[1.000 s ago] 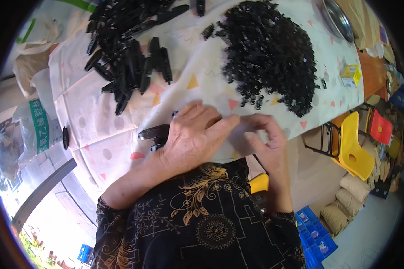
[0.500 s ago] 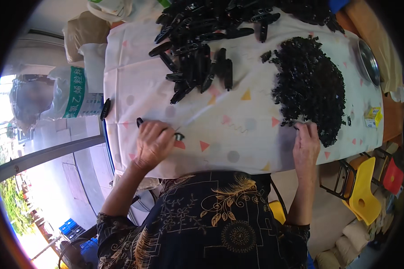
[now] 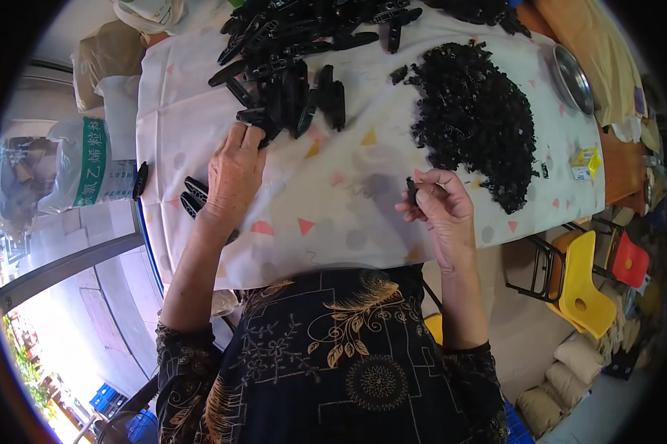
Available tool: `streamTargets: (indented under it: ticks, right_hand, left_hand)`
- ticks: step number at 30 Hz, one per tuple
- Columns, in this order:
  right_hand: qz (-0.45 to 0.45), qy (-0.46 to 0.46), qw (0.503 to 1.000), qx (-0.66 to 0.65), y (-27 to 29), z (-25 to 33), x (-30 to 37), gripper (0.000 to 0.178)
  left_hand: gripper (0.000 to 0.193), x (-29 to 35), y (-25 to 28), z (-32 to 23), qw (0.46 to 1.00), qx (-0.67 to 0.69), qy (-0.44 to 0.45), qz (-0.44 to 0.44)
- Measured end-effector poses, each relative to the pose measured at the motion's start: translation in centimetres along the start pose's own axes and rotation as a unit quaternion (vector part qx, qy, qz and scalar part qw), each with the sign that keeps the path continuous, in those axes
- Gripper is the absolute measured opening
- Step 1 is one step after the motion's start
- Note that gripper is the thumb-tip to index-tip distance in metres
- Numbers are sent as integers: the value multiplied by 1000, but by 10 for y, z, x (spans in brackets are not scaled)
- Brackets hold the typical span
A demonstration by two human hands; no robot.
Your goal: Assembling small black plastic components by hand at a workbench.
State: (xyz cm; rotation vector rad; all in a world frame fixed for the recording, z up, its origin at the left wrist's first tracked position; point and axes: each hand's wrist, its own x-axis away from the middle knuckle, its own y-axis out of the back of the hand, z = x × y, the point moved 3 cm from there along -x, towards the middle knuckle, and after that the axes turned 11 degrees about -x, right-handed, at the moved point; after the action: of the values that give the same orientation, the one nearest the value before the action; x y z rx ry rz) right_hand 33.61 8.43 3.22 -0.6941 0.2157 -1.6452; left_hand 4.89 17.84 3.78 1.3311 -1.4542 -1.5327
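My left hand [image 3: 234, 166] reaches over the near end of a heap of long black plastic parts [image 3: 285, 92]. Its fingers are bent down and closed round the end of one part, though the fingertips are partly hidden. Two similar long parts [image 3: 193, 194] lie on the cloth beside the left wrist, and a dark end of another object shows under the forearm. My right hand [image 3: 441, 203], turned partly palm up, pinches a small black plastic piece [image 3: 412, 189] between thumb and fingers above the cloth. Beyond it spreads a large pile of small black pieces [image 3: 478, 111].
The table has a pale patterned cloth [image 3: 333, 229]. A round metal bowl [image 3: 572, 80] and a small yellow box [image 3: 586, 163] stand at the right. One long part [image 3: 140, 180] lies at the left edge, near plastic bags [image 3: 89, 163]. A yellow chair [image 3: 583, 285] is off the right side.
My left hand has moved forward to the long-part heap, leaving parts on the cloth. My right hand has come away from the small-piece pile with a piece. The whole view has shifted slightly.
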Motion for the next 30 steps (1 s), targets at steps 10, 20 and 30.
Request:
streamTargets:
  ticks: [10,20,30]
  right_hand:
    - [14,39,997,63,-14,-6,3,17]
    - [46,2,997,57,-32,-17,7,13]
    - [23,33,987,158,-37,-23,2,8]
  left_hand:
    - [25,25,1,-22,960,242,118,75]
    - [31,43,-17,-91,543,780,152,272]
    - [31,46,-26,-94,611,743,135,239]
